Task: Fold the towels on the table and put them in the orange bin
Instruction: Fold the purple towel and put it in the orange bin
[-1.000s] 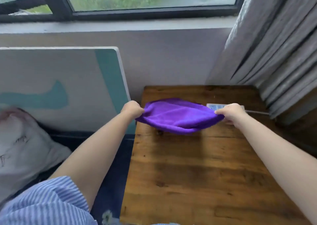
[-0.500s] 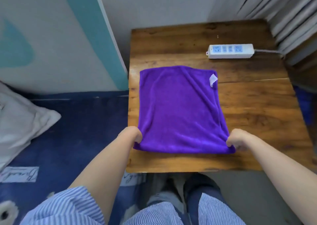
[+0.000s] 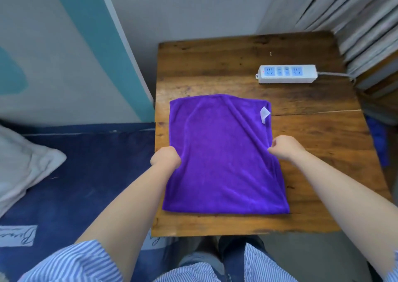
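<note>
**Purple towel flat on the wood, both hands on its sides**

While the towel (image 3: pixel 224 156) lies spread on the wooden surface (image 3: pixel 323 148), the person has a hand on each of its side edges, about halfway along. The left hand (image 3: pixel 165 158) is balled up at the left edge, fingers curled round a bunch of the cloth. The right hand (image 3: pixel 284 147) is at the right edge, fingers pinching a bit of fabric, and you can see creases running from that pinch up toward the far corner. The near edge of the towel sits close to the front edge of the surface, roughly parallel to it. There's a little white tag (image 3: pixel 264 114) sticking out near the far right corner.

Behind the towel, well apart from it, a white power strip (image 3: pixel 287 74) with blue sockets lies near the back right, its cord running off to the right toward the grey curtain (image 3: pixel 355 19). Left of the surface there's a dark blue mat (image 3: pixel 86 174) with a white pillow (image 3: pixel 23 163) on it, and a white and teal board (image 3: pixel 64 45) leaning against the wall. Striped sleeves show at the bottom of the view.
</note>
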Demonstrator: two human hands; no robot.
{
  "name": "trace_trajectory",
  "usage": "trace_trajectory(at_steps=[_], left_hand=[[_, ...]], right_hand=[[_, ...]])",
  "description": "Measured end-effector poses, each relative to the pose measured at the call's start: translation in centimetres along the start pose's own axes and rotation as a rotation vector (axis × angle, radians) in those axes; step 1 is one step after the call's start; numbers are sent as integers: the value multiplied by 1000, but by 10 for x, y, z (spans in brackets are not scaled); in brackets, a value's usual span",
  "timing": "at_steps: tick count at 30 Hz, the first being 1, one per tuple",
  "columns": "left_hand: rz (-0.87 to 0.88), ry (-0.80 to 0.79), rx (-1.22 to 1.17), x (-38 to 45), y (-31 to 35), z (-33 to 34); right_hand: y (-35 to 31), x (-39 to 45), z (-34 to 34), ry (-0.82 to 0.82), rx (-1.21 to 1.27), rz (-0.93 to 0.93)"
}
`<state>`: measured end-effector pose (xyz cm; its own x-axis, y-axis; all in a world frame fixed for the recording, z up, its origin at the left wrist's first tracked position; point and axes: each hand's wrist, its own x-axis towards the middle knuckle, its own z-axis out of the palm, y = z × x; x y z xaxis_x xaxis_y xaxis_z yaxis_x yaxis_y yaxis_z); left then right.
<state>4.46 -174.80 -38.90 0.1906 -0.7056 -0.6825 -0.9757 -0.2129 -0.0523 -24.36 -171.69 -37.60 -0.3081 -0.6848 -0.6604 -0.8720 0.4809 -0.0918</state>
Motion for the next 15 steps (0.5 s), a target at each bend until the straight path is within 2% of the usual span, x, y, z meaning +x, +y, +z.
trace_trajectory(at_steps=[5, 9, 15], left_hand=[[62, 73, 23, 35, 35, -44], [85, 96, 67, 61, 53, -61], [102, 153, 29, 105, 72, -74]], right_hand=[[-30, 44, -37, 170, 60, -94], [-37, 73, -47, 246, 82, -163], [-35, 113, -40, 262, -20, -193]])
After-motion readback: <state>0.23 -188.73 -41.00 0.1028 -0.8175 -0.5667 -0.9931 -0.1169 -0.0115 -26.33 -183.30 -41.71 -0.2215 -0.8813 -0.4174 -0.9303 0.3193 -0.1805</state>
